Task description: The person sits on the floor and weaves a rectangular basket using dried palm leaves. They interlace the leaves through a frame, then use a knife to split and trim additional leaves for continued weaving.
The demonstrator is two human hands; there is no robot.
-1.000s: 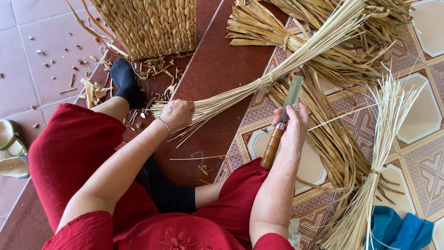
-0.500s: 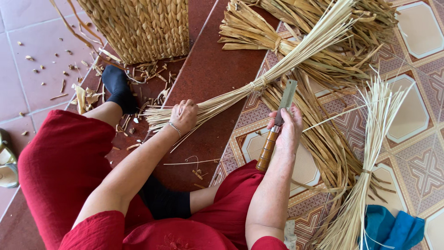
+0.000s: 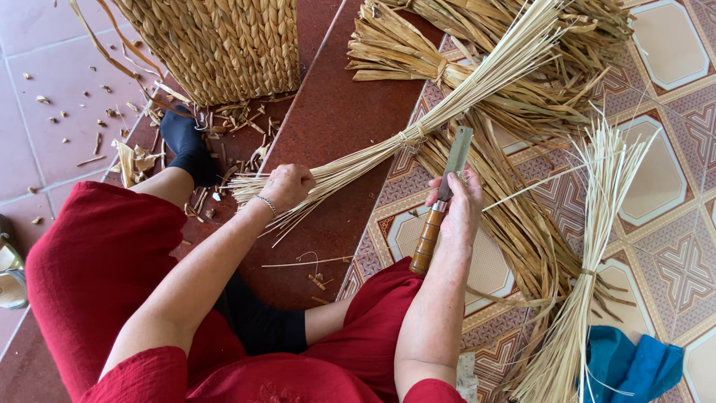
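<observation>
The left hand (image 3: 287, 185) is closed around a tied bundle of pale reeds (image 3: 418, 134), its fingers (image 3: 298, 179) wrapped tight near the cut ends, which fan out just beyond them toward a foot in a black sock (image 3: 186, 145). From those fingers the bundle slants up and away across the dark red floor (image 3: 335, 104) onto patterned tiles (image 3: 671, 172). The right hand (image 3: 459, 205) has its fingers curled on a knife (image 3: 441, 201) with a brown wooden handle, the flat blade pointing up, close beside the bundle's tie. A woven basket (image 3: 224, 45) stands beyond the left fingers. To the right of the knife hand lie flat dried leaves (image 3: 522, 224) and another tied sheaf (image 3: 589, 269), with blue cloth (image 3: 630, 366) near it.
</observation>
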